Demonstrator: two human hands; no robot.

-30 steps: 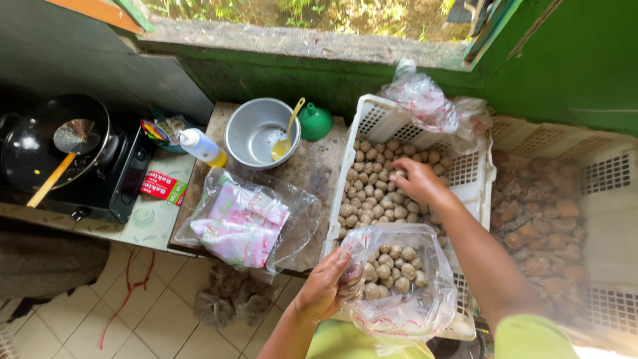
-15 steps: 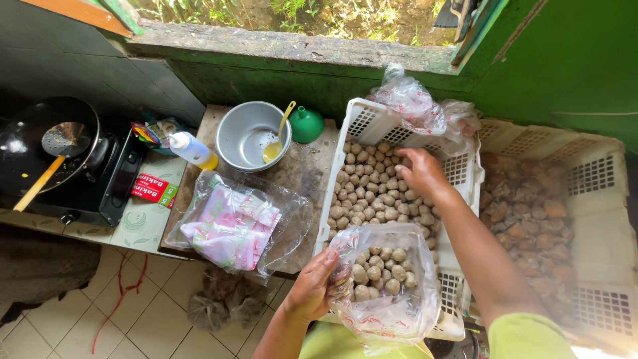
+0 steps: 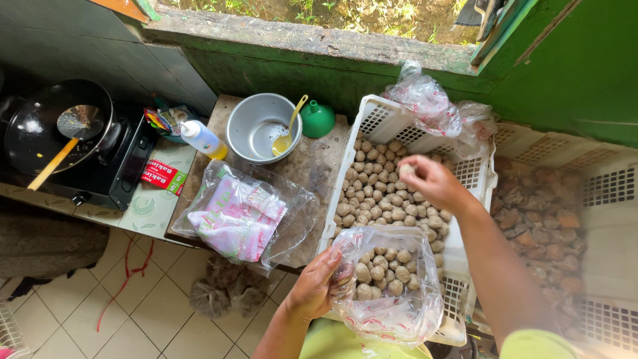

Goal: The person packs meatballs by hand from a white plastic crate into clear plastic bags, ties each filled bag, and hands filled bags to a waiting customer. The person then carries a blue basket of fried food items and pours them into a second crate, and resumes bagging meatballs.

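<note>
My left hand [image 3: 318,284] grips the rim of a clear plastic bag [image 3: 392,286] partly filled with brown meatballs, held at the near end of a white slotted crate [image 3: 379,123]. My right hand [image 3: 430,182] is raised above the crate and pinches one meatball [image 3: 406,170] in its fingertips. Several loose meatballs [image 3: 372,196] cover the crate's floor below it.
A metal bowl [image 3: 256,129] with a yellow spoon, a green funnel [image 3: 318,119] and a squeeze bottle [image 3: 203,139] stand on the counter. A clear bag of pink packets [image 3: 242,216] lies left of the crate. A black wok [image 3: 50,129] sits on a stove. A second crate [image 3: 611,193] holds brown pieces.
My right hand has lifted off the pile of meatballs with one in its fingers. My left hand keeps hold of the bag.
</note>
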